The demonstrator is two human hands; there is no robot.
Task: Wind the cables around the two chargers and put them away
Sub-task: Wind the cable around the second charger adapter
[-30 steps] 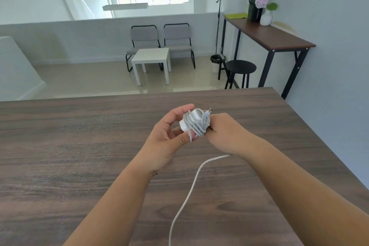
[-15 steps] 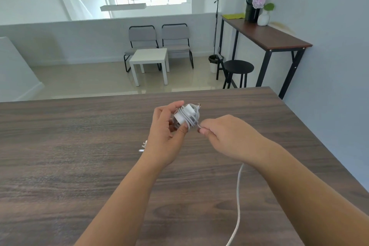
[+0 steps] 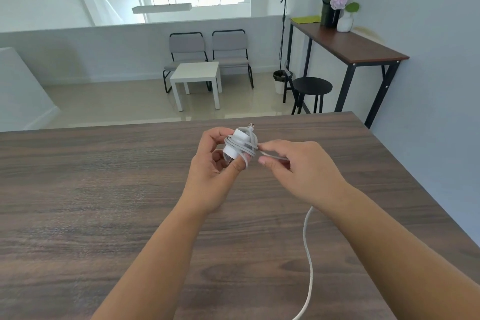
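You hold one white charger (image 3: 237, 144) above the bench (image 3: 104, 189), with several loops of grey-white cable (image 3: 307, 254) wrapped round it. Your left hand (image 3: 217, 163) grips the charger, fingers curled round it. Your right hand (image 3: 298, 166) pinches the cable beside it; the slack trails across the bench.

This looks like an office lounge or a shared workspace on an upper level. The grip is held over a wide wood-grain table (image 3: 104, 189). Beyond it, past the table's far edge, two grey chairs (image 3: 207, 52) stand side by side behind a low white side table (image 3: 197, 78) on a glossy floor. Beyond and to the right, a tall bar-height desk (image 3: 348, 41) carries a vase of flowers (image 3: 342, 8), with a black stool (image 3: 311, 88) beside it. Long pendant lamps (image 3: 162, 8) hang above the half wall.
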